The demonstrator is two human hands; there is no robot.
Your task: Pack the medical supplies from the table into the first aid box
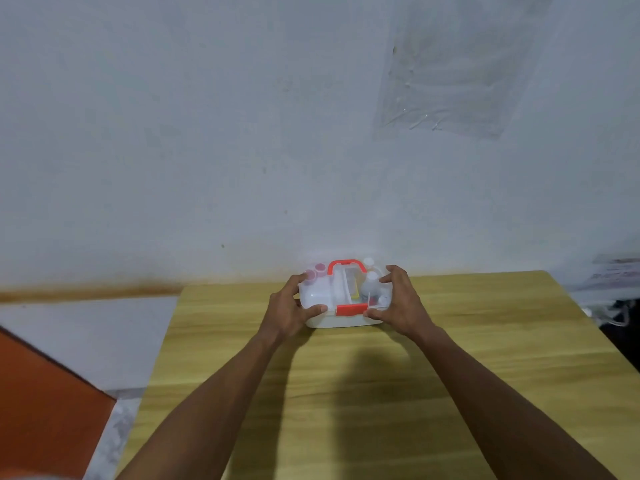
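Observation:
A white first aid box (341, 320) with a clear lid, a red handle (347, 264) and a red front latch (351, 309) stands near the far edge of the wooden table (346, 393). Through the lid I see small bottles with pink caps (316, 274) on the left, white bottles (371, 284) on the right and something yellow (354, 287) in the middle. My left hand (289, 306) grips the box's left end, thumb on the front rim. My right hand (398, 299) grips the right end, fingers over the lid.
A pale wall rises right behind the table, with a sheet of clear plastic (453, 64) taped high on it. An orange surface (45, 410) lies at the lower left on the floor side. Cables and papers (613, 289) sit beyond the table's right edge.

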